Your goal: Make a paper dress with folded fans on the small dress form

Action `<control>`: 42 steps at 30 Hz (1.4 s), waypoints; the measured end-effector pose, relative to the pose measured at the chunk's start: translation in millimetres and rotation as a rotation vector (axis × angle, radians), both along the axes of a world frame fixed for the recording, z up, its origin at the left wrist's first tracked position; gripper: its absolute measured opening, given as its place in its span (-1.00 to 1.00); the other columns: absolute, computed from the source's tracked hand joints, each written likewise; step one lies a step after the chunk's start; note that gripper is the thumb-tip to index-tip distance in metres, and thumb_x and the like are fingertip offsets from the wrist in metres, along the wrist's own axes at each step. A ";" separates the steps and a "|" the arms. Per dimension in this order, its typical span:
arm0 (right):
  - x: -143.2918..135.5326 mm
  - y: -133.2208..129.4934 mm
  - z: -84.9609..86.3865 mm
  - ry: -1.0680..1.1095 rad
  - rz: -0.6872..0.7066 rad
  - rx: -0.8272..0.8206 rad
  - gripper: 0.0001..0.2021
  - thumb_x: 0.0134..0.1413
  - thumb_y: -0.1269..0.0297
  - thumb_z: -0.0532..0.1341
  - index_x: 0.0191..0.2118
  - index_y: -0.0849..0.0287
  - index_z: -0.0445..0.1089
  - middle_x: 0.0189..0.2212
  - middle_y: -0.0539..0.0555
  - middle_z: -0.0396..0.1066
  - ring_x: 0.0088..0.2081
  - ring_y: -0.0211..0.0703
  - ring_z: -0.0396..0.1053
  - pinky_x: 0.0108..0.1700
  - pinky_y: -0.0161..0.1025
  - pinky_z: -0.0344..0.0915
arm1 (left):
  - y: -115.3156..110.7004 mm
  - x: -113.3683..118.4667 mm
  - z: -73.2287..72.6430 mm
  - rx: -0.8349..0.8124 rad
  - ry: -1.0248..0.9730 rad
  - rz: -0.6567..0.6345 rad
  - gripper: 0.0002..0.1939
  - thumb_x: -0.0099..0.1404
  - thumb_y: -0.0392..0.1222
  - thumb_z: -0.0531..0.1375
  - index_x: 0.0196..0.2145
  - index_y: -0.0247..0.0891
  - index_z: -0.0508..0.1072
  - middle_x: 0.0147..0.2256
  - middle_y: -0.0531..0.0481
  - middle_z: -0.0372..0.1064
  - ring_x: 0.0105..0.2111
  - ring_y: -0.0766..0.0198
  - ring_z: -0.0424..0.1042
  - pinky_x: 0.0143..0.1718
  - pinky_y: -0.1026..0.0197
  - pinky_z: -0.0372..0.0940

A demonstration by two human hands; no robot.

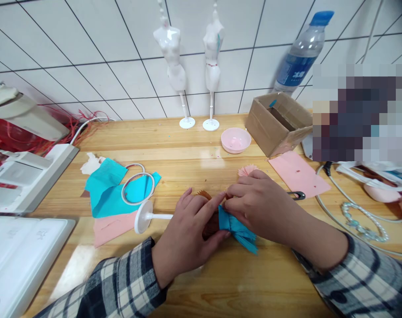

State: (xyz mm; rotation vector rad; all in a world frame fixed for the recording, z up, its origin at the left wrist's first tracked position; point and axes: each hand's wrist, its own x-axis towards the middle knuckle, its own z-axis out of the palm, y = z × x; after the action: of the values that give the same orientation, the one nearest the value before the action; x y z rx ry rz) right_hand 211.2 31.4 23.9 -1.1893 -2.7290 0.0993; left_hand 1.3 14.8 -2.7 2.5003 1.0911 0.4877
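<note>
My left hand [191,229] is wrapped over a small form lying on its side, whose white stand [144,216] sticks out to the left. Brown paper on the form shows between my fingers. Blue pleated paper [239,229] lies at its right part, with my left thumb against its edge. My right hand [257,203] is closed on the upper edge of this blue paper, its fingertips close to my left index finger. A pink pleated piece [248,171] shows just behind my right hand. The form's body is mostly hidden under my hands.
Two white mannequins [177,75] [212,66] stand by the tiled wall. Nearby are a pink bowl [236,141], a cardboard box [270,126] and a bottle [300,57]. Blue sheets [110,194] with rings [138,203] lie left; pink paper [297,173], black scissors handle [298,195] and beads [363,227] lie right.
</note>
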 end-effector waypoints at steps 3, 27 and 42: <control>0.1 -2.5 3.1 -0.016 0.023 0.003 -0.79 0.20 0.27 0.17 -0.41 0.10 0.52 -0.44 0.06 0.49 -0.33 -0.09 0.30 -0.15 -0.03 0.00 | 0.7 0.7 1.6 -0.026 -0.015 -0.007 -0.51 0.25 -0.04 0.23 0.11 -0.20 0.35 -0.20 -0.10 0.36 -0.17 0.10 0.32 0.07 -0.16 0.20; 31.6 12.1 -28.0 0.639 -0.402 0.187 -0.69 -0.04 0.53 0.09 -0.26 0.15 0.53 -0.31 0.08 0.55 -0.23 -0.06 0.41 -0.17 -0.12 0.27 | -2.9 -4.9 2.8 0.116 -0.048 -0.007 -0.14 0.26 0.16 0.17 0.34 -0.30 -0.07 0.04 -0.27 0.30 0.02 -0.02 0.29 0.07 -0.10 0.24; -6.4 -52.9 -19.3 0.303 -0.229 0.208 -0.66 0.21 0.08 0.13 0.02 0.04 0.46 0.17 0.08 0.33 0.20 0.12 0.15 0.21 0.15 -0.05 | 16.1 -82.2 42.5 0.174 0.399 -0.036 -0.65 0.40 -0.04 0.00 -0.02 -0.12 0.49 -0.08 -0.09 0.51 -0.02 0.05 0.41 0.22 -0.21 -0.04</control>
State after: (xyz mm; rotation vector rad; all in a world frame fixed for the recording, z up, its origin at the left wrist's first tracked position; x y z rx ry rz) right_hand 204.8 -21.5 4.5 -1.2966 -2.2675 -0.0310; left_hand -80.9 31.0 39.9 2.8458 1.1826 0.0723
